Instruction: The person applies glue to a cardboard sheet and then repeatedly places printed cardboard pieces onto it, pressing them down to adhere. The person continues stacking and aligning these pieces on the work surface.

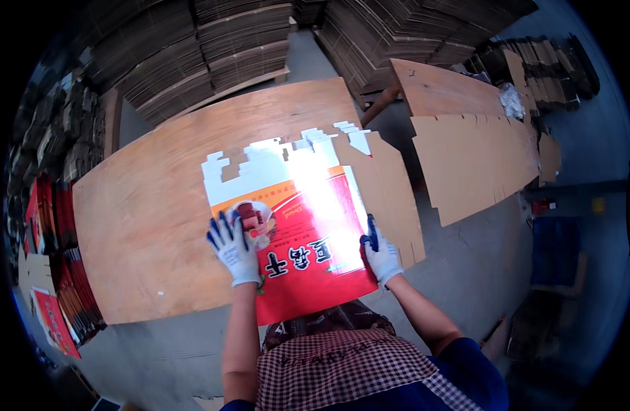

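Observation:
A red, orange and white printed cardboard sheet (313, 226) with a food picture and large black lettering lies before me, its far edge cut into tabs and its near edge beside my apron. My left hand (234, 250), in a white glove with blue fingertips, rests flat over the sheet's left edge, fingers spread. At the right edge, my right hand (381, 257) wears a matching glove. Its visible fingers stretch along the edge and touch it; some fingers are hidden. Under the sheet's right side is a plain brown cardboard piece (387, 195).
The sheet lies on a wooden tabletop (144, 219). A second board (445, 89) to the right bears brown cardboard (472, 161). Tall cardboard stacks (246, 61) stand beyond the table. Red printed pieces (75, 288) are piled at the left. A blue crate (556, 250) sits at the right.

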A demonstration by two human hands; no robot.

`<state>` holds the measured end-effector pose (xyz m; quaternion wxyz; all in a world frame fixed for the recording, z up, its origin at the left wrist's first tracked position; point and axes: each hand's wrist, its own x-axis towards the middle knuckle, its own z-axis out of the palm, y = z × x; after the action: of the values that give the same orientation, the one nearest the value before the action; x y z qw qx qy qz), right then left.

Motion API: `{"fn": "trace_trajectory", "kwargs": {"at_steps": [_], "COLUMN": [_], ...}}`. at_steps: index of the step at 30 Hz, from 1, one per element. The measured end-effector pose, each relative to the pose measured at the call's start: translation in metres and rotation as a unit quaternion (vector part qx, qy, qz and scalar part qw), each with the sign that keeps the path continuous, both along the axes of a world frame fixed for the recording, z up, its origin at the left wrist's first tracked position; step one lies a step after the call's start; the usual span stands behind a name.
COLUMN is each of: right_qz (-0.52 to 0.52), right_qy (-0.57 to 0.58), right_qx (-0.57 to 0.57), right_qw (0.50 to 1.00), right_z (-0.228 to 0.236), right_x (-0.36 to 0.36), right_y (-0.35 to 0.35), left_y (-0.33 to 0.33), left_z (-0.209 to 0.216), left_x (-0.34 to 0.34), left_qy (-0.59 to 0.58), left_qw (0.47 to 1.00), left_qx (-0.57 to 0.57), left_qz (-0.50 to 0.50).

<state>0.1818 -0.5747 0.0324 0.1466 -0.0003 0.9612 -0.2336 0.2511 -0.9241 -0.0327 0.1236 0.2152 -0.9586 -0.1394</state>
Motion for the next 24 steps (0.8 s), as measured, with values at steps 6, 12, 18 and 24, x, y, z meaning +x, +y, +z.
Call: {"fn": "trace_trajectory", "kwargs": {"at_steps": [6, 12, 18, 24], "right_qz": [0.068, -0.192, -0.048, 0.249], "right_qy": [0.044, -0.004, -0.039, 0.204], "right_qx": [0.13, -0.024, -0.295, -0.068], "right_qw": [0.988, 0.981, 0.953, 0.944], "right_z": [0.019, -0.01, 0.055, -0.013], "right_x": [-0.047, -0.129, -0.118, -0.162], "right_y": [0.026, 0.129, 0.069, -0.009], "left_y": [0.107, 0.12, 0.111, 0.116], "left_z": [0.038, 0.036, 0.036, 0.038], "left_x": [-0.08, -0.088, -0.08, -0.087], "left_qy": [-0.079, -0.118, -0.118, -0.119], "left_qw": [0.986, 0.98, 0.982, 0.98], "left_qx": [0.033, 0.031, 0.032, 0.043], "left_qz": [-0.141, -0.16, -0.141, -0.152]}}
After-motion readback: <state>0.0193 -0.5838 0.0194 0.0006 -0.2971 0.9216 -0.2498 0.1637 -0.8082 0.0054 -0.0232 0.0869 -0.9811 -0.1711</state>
